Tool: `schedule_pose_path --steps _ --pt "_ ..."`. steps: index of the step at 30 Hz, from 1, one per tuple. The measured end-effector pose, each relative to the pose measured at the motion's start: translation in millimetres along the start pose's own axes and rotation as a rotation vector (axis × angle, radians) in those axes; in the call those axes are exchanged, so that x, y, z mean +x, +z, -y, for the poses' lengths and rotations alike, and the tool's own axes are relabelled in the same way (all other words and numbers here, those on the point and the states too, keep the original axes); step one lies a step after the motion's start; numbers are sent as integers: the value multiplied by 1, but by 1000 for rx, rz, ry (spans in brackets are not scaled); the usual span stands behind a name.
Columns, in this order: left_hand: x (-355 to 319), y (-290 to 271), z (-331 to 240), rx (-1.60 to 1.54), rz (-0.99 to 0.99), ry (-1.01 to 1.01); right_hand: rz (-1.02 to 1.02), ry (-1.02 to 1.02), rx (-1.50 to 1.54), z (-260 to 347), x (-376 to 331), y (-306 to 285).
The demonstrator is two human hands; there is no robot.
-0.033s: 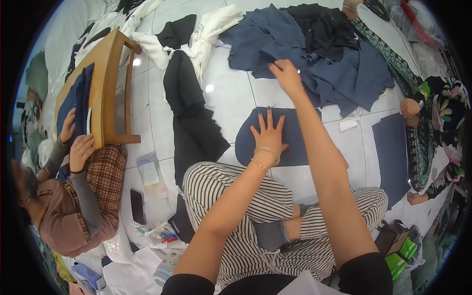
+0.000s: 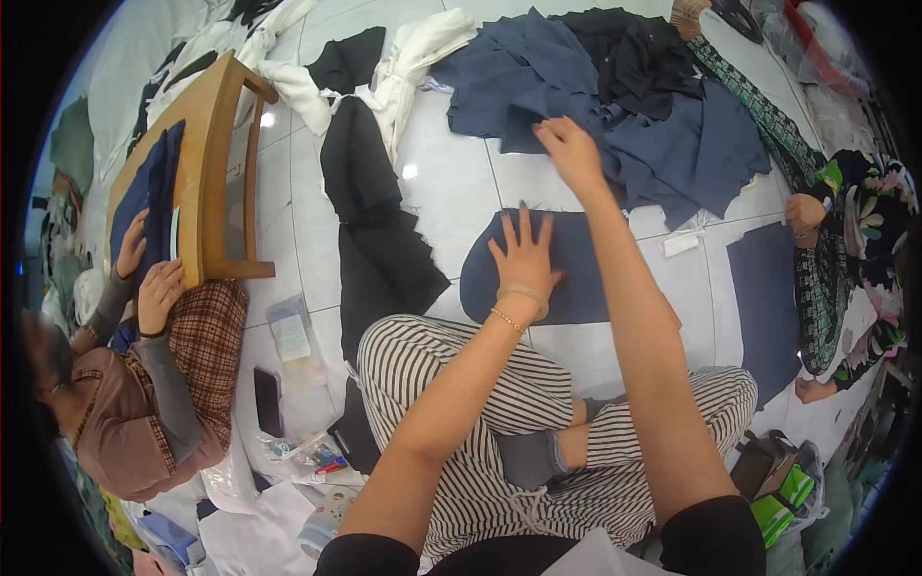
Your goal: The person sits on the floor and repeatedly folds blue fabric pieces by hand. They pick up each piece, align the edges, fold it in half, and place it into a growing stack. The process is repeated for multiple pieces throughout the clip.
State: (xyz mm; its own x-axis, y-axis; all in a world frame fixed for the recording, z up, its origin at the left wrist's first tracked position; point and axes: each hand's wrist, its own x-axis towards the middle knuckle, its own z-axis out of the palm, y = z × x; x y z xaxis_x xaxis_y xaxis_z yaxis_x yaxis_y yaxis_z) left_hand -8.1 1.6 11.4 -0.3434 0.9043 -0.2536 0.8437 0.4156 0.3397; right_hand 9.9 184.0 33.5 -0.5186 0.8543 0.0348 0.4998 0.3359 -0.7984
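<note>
Across the head view, white floor tiles point(image 2: 447, 173) strewn with cloth. At lower centre, sits cross-legged in striped trousers point(image 2: 523, 389). At the centre, lays left hand point(image 2: 525, 257) flat on a navy panel point(image 2: 586, 278), with fingers spread wide and gripping nothing. Directly on the tiles, that same panel, with a rounded left end and a right end partly hidden by the right forearm. Farther up, holds right hand point(image 2: 573, 154) near the lower edge of a navy heap point(image 2: 523, 72), with fingers bent and close together; cannot tell whether pinching or touching anything. On the heap, towards upper right, black cloth point(image 2: 639, 58). Just left of the panel, black pieces point(image 2: 379, 269), reaching up towards white cloth point(image 2: 420, 48). At upper left, a wooden table point(image 2: 204, 168), with folded navy cloth point(image 2: 163, 173) under a co-worker's hands point(image 2: 158, 296). At lower left, a dark phone point(image 2: 269, 401). At right, a navy piece point(image 2: 764, 298), just beside another co-worker's hand point(image 2: 805, 211).
</note>
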Motion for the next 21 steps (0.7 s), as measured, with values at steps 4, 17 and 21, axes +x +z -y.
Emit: schedule_pose_path --steps 4,17,21 --pt "12 -25 10 -404 -547 -100 66 72 498 61 -94 -68" --pt "22 -44 65 -1058 273 -152 -145 562 851 -60 -166 -117" --pt "28 -27 80 -795 196 -260 -71 648 633 -83 -165 -94"
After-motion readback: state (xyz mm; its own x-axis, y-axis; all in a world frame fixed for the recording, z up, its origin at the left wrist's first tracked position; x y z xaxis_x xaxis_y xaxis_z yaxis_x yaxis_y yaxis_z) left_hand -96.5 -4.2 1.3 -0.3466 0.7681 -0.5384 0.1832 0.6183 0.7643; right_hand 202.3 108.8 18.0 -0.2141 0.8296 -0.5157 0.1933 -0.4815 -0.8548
